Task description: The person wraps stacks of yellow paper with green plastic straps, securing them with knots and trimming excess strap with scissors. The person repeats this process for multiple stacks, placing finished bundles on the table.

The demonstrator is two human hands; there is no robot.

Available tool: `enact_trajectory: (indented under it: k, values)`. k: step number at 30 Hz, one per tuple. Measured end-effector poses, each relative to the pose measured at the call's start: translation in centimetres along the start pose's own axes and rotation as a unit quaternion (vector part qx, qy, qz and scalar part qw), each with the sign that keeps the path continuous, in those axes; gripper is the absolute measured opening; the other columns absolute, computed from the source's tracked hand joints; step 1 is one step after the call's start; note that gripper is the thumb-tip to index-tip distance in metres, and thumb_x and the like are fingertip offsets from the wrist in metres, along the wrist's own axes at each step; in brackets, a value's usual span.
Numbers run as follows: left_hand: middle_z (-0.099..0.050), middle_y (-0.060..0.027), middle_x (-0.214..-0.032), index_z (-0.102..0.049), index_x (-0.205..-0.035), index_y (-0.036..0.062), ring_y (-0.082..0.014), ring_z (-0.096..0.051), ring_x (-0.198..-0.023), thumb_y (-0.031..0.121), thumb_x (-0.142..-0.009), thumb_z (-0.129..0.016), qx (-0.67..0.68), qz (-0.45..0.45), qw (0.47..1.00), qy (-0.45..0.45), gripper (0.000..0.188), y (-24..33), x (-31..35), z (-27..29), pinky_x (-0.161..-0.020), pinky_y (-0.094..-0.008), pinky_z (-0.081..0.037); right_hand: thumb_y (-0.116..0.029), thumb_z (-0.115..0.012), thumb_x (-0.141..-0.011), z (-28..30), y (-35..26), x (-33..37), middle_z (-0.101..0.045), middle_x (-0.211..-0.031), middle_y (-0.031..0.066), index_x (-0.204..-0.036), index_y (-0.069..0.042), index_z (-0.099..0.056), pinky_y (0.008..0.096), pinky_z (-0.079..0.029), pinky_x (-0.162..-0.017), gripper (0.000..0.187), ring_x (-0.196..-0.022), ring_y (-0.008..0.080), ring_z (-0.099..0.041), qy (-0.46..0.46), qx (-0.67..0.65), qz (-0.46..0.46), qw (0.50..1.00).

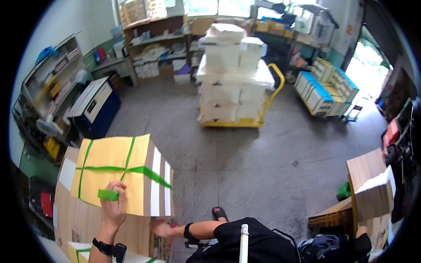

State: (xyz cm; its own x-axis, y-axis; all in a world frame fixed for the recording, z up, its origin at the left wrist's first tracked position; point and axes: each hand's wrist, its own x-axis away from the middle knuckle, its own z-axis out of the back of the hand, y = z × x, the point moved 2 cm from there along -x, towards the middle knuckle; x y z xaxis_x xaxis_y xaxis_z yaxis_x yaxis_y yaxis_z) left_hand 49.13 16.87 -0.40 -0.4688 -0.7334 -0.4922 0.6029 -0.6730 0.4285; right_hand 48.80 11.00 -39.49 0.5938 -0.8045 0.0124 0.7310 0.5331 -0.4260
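Observation:
My left hand (115, 204) is closed on a green strap (108, 194), its loose end sticking out between the fingers. The hand is over the near edge of a stack of sheets with a yellow cover (109, 151). Green strapping runs across the stack both ways, and one band (158, 177) hangs over its right side, where white and brown layers show. My right hand (163, 229) is low beside the stack's near right corner, at the edge of the wood-patterned table (87, 215). Blur hides its fingers and anything in them.
Ahead stands a yellow trolley (232, 124) loaded with white wrapped stacks. Strapped bundles (326, 87) sit farther right, near a doorway. A blue and white machine (92, 105) is at left. Wood-patterned boards (368, 184) stand at lower right. A white cigarette-like stick (244, 245) juts up at bottom centre.

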Motion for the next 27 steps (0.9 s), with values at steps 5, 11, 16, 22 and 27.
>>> enact_trajectory:
  k: [5, 11, 16, 22, 27]
  values:
    - [-0.065, -0.0142, -0.091, -0.057, -0.080, 0.0013, -0.0333, -0.062, -0.078, 0.011, -0.097, -0.051, -0.002, -0.081, 0.996, 0.048, 0.020, 1.2, -1.4, -0.6, -0.069, -0.0425, -0.047, -0.019, -0.054, -0.091, 17.8, -1.1, 5.5, -0.066, -0.076, 0.0208, -0.088, 0.002, -0.063, 0.0446, -0.055, -0.066, 0.023, -0.070, 0.0329, -0.067, 0.080, -0.333, 0.042, 0.939]
    - [-0.064, -0.0142, -0.083, -0.064, -0.093, 0.0059, -0.0358, -0.062, -0.074, 0.023, -0.097, -0.058, 0.010, -0.052, 0.996, 0.065, 0.018, -1.2, 0.4, -0.2, -0.064, -0.0460, -0.047, -0.027, -0.054, -0.103, 39.2, -8.7, 10.6, -0.066, -0.067, 0.0077, -0.092, -0.002, -0.065, 0.0306, -0.053, -0.055, 0.030, -0.060, 0.0142, -0.066, -0.178, -0.441, 0.165, 0.864]
    - [-0.066, -0.0045, -0.086, -0.067, -0.097, 0.0089, -0.0176, -0.063, -0.082, 0.037, -0.103, -0.047, 0.220, 0.207, 0.941, -0.153, 0.035, -0.3, -0.8, 1.8, -0.078, -0.0350, -0.050, -0.016, -0.051, -0.101, 48.2, -2.5, 6.3, -0.047, -0.060, -0.0027, -0.105, 0.006, -0.068, 0.0223, -0.033, -0.050, 0.029, -0.051, 0.0066, -0.041, -0.034, -0.647, 0.011, 0.761]
    - [-0.058, 0.0022, -0.091, -0.064, -0.102, 0.0069, -0.0081, -0.052, -0.086, 0.033, -0.108, -0.041, 0.384, 0.226, 0.878, -0.172, 0.035, -2.2, -0.2, 2.3, -0.079, -0.0262, -0.042, -0.014, -0.049, -0.103, 46.9, 1.1, 2.7, -0.036, -0.058, -0.0041, -0.103, 0.009, -0.065, 0.0252, -0.033, -0.052, 0.028, -0.052, 0.0105, -0.041, -0.095, -0.738, -0.053, 0.665]
    - [-0.050, 0.0031, -0.085, -0.057, -0.117, 0.0069, -0.0092, -0.048, -0.080, 0.038, -0.108, -0.042, 0.372, 0.204, 0.887, -0.184, 0.036, -3.2, -0.3, 1.1, -0.076, -0.0261, -0.041, -0.024, -0.066, -0.098, 49.2, 10.9, 6.6, -0.061, -0.061, 0.0037, -0.105, 0.003, -0.065, 0.0237, -0.041, -0.042, 0.027, -0.048, 0.0098, -0.057, -0.466, -0.417, 0.092, 0.775]
